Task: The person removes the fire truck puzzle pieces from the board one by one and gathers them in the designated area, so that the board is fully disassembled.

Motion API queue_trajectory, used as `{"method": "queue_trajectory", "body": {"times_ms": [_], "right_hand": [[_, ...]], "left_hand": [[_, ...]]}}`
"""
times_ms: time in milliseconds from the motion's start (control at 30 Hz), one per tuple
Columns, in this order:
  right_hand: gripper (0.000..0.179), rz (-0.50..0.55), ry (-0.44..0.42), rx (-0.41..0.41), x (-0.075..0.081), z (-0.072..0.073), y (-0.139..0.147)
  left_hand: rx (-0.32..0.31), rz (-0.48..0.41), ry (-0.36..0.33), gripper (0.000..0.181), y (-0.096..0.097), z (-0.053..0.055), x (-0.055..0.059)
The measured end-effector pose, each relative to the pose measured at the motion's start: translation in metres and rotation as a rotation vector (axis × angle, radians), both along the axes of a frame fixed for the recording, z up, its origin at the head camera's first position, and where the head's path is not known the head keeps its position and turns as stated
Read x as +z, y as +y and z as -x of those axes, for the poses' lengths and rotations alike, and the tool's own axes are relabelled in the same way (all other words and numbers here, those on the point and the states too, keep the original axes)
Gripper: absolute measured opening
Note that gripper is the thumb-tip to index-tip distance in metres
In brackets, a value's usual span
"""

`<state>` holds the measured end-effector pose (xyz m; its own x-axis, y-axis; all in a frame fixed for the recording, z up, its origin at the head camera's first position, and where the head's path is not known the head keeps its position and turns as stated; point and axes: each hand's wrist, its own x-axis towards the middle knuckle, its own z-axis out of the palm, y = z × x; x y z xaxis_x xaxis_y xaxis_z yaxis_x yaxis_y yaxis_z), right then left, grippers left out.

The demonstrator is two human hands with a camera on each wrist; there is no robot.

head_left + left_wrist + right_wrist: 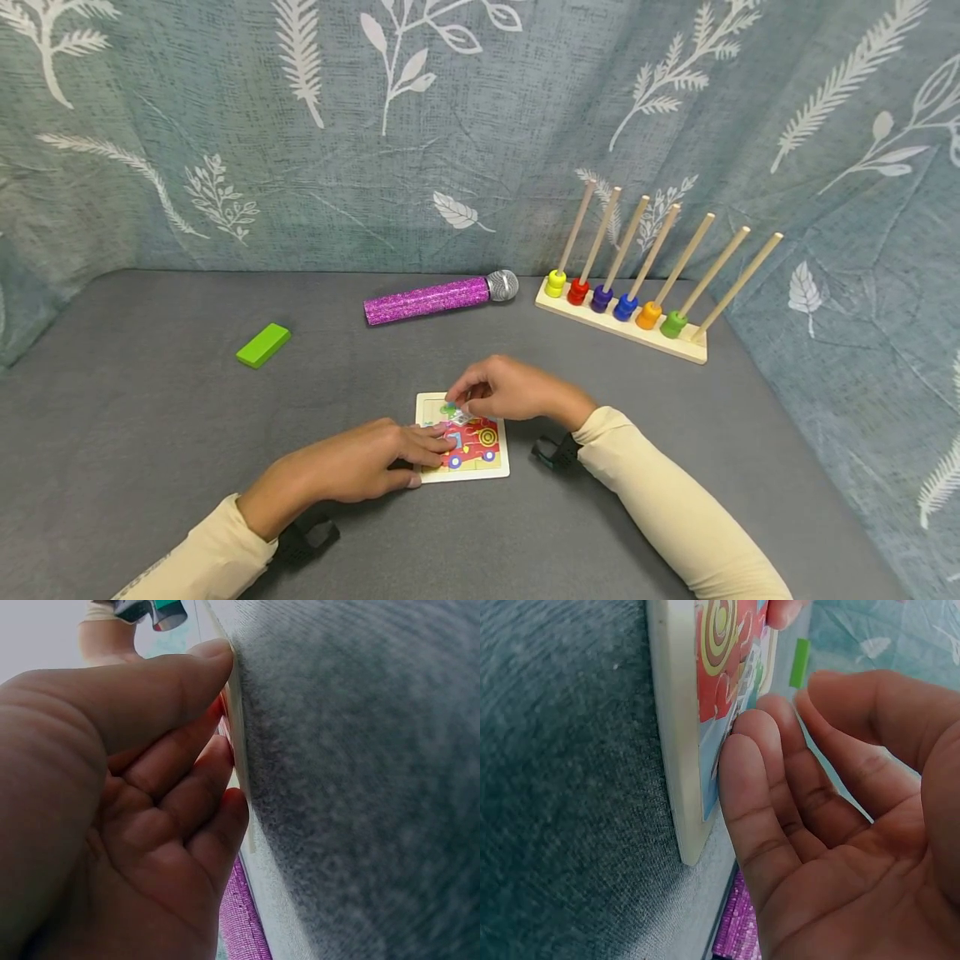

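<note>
A framed jigsaw puzzle [462, 477] with a red vehicle picture lies flat on the table between both hands. My left hand [367, 458] rests its extended fingers on the picture's left side, with the thumb at the frame's lower left edge. The left wrist view shows that thumb [210, 656] along the thin edge of the board. My right hand [517, 389] reaches over the top right of the puzzle, bent fingertips down at its upper pieces. In the right wrist view the fingertips [744, 754] lie right at the picture surface, partly hiding it.
A purple glittery microphone [427, 300] lies behind the puzzle. At the back right stands a wooden peg stand [622, 321] with coloured beads on several rods. A green block [263, 345] lies to the left. A patterned curtain [300, 208] hangs behind the grey table.
</note>
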<state>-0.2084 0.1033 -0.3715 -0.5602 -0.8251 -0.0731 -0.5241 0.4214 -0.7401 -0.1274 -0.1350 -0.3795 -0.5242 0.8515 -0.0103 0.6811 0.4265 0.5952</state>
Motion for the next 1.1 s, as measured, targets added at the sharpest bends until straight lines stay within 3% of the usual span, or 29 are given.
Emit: {"method": "queue_trajectory", "body": {"times_ms": [433, 733, 1100], "right_hand": [[0.025, -0.108, 0.084, 0.061, 0.002, 0.003, -0.009], [0.025, -0.161, 0.131, 0.025, 0.0, -0.002, -0.016], [0.023, -0.169, 0.109, -0.029, -0.002, -0.003, -0.017]], "left_hand": [[-0.004, -0.012, 0.004, 0.036, 0.0, 0.0, 0.0], [-0.02, -0.028, 0.041, 0.036, -0.001, 0.0, 0.0], [-0.005, -0.024, -0.013, 0.038, 0.0, 0.001, -0.001]]}}
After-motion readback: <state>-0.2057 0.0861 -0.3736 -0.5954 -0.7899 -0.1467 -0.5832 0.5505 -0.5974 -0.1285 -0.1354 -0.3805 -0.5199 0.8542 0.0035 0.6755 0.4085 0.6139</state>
